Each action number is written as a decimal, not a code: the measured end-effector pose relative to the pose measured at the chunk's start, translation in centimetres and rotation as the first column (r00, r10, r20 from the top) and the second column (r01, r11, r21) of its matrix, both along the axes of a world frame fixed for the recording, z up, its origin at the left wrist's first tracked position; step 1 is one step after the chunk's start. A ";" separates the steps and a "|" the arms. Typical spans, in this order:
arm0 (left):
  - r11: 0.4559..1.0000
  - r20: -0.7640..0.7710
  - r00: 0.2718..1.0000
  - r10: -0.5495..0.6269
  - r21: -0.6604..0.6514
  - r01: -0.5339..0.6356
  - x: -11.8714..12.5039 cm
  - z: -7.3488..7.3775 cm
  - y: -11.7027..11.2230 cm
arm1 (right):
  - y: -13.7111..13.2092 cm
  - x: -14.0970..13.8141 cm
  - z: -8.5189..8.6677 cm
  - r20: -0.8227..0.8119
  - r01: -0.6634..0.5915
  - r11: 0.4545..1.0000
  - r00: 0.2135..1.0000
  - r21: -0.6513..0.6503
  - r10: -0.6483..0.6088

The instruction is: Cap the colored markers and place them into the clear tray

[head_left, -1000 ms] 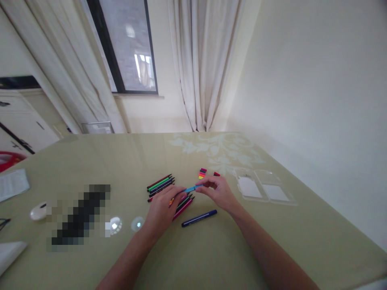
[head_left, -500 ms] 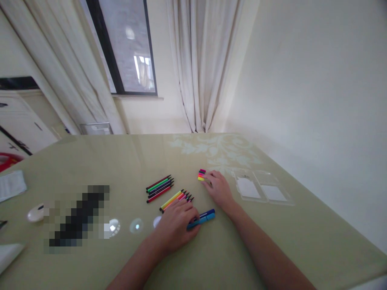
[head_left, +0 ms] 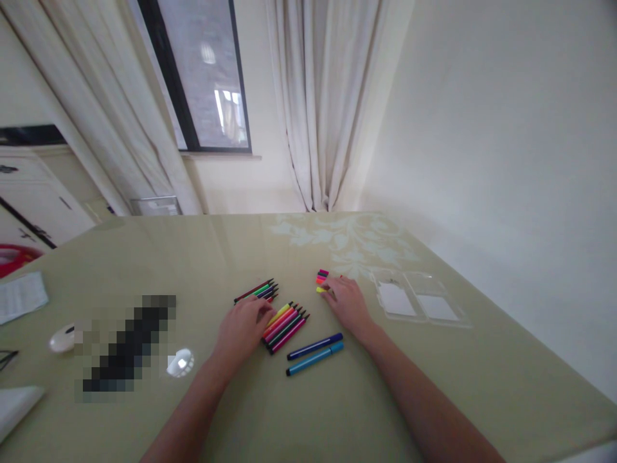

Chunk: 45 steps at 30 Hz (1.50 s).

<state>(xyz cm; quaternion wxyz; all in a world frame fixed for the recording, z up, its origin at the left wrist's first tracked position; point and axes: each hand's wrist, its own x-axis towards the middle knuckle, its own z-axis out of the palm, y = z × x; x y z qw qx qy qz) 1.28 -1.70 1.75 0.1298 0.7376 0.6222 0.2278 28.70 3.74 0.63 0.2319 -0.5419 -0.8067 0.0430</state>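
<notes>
My right hand pinches a small yellow marker cap at its fingertips. Beside it lies a short row of caps in pink, dark and orange. The fingers of my left hand are closed around the lower end of an uncapped yellow marker. Right of that marker is a row of uncapped pink, red and dark markers, tips pointing up and right. Another uncapped group of red, green and dark markers is partly covered by my left hand. A dark blue marker and a light blue marker, both capped, lie nearer me.
An open clear plastic case with white inserts lies to the right. On the left are a white mouse, a blurred-out dark object and some papers. The table meets the wall on the right.
My left hand has moved left and away from the blue markers to the yellow marker's lower end. My right hand has drawn the yellow cap slightly apart from the other caps.
</notes>
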 end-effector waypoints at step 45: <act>0.977 0.203 0.969 -0.139 0.189 0.100 1.4 1.2 -0.4 | -1.9 -1.3 2.5 -0.647 -0.322 0.932 0.749 -0.165 0.144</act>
